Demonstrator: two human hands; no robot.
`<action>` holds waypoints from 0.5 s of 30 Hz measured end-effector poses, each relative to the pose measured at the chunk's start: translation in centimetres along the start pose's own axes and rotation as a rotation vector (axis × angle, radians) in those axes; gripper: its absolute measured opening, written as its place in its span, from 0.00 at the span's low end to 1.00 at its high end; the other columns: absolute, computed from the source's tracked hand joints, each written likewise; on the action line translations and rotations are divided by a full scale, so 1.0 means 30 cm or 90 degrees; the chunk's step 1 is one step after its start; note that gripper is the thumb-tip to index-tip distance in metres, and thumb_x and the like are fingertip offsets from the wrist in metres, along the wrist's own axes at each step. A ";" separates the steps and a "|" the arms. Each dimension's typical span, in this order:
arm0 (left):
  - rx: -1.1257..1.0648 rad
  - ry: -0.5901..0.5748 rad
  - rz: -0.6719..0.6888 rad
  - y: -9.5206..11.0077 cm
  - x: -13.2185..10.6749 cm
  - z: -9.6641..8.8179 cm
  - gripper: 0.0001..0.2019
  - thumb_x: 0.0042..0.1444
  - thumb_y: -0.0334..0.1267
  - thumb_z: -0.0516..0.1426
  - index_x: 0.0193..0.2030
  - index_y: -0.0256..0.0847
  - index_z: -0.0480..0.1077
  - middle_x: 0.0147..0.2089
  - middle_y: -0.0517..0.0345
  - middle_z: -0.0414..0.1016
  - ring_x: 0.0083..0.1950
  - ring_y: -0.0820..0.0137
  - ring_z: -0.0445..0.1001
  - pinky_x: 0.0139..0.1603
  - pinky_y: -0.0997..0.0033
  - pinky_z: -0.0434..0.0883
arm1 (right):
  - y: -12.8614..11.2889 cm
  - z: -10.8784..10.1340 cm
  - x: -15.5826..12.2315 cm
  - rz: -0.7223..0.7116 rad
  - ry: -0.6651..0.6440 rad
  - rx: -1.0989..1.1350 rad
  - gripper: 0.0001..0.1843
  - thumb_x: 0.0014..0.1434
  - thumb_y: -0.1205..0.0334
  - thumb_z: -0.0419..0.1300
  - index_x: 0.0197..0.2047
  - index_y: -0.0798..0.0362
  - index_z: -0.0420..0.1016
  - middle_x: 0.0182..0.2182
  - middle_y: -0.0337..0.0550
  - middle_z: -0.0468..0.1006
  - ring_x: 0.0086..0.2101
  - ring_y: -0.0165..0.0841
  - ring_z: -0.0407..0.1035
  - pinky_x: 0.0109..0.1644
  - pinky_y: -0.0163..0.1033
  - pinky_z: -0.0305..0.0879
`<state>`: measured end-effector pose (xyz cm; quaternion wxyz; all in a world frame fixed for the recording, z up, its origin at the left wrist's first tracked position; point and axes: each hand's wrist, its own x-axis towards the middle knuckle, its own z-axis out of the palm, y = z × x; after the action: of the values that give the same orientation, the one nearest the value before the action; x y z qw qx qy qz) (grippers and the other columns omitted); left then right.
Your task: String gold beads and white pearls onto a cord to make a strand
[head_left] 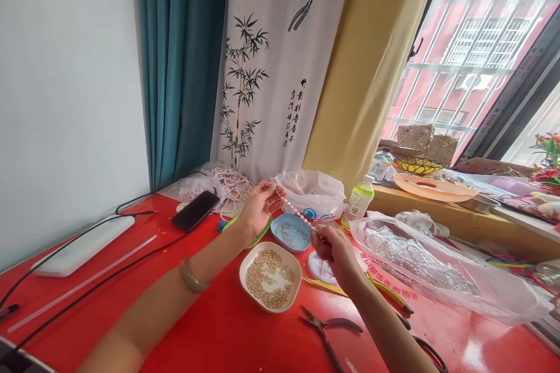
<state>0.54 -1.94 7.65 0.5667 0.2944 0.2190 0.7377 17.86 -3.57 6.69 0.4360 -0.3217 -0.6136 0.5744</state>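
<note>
A string of pearly beads [294,208] stretches between my two hands above the table. My left hand [262,204] pinches its upper left end, and my right hand [333,245] is closed around the lower right end. Below the hands stands a cream bowl [243,288] with many small gold beads [269,280] in it. Behind that bowl sits a blue dish [280,222] holding small silvery pieces. A green dish [261,234] is partly covered by my left hand. Black-handled pliers [321,325] lie open on the red table, nearer to me.
Yellow-handled pliers [389,292] and a plastic bag of silvery strands [415,256] lie at the right. A drink bottle [359,201] and a white bag [312,189] stand behind. On the left are a phone [195,211], a white power bank-like box [83,245] and black cables.
</note>
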 end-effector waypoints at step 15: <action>0.013 -0.014 -0.006 -0.010 -0.008 0.001 0.05 0.52 0.28 0.54 0.26 0.36 0.63 0.27 0.59 0.72 0.29 0.76 0.73 0.28 0.78 0.71 | 0.011 0.000 0.004 0.027 -0.005 0.010 0.12 0.45 0.62 0.49 0.14 0.52 0.55 0.11 0.28 0.44 0.16 0.23 0.35 0.19 0.34 0.33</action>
<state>0.83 -2.09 7.43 0.5695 0.3076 0.2217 0.7293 17.77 -3.42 6.37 0.4236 -0.3288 -0.6041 0.5895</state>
